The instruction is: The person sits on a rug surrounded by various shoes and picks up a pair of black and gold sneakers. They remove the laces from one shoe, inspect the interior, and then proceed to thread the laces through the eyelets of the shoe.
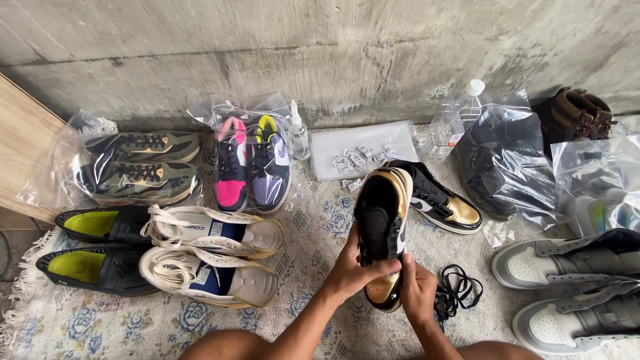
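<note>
A black and gold high-top sneaker (382, 220) stands toe-down in front of me, heel pointing away. My left hand (355, 268) grips its tongue area from the left. My right hand (417, 293) holds the toe end from the right. Its matching sneaker (437, 198) lies on its side just behind. A loose black shoelace (459, 288) is piled on the rug to the right of my right hand.
On the patterned rug (313, 230): cream sneakers (212, 253), black shoes with yellow insoles (97, 248), bagged olive sneakers (141, 167), bagged pink and purple sneakers (252, 163), small packets (357, 160), bagged black boots (501, 160), grey sneakers (580, 287), brown boots (575, 113), a plastic bottle (460, 113).
</note>
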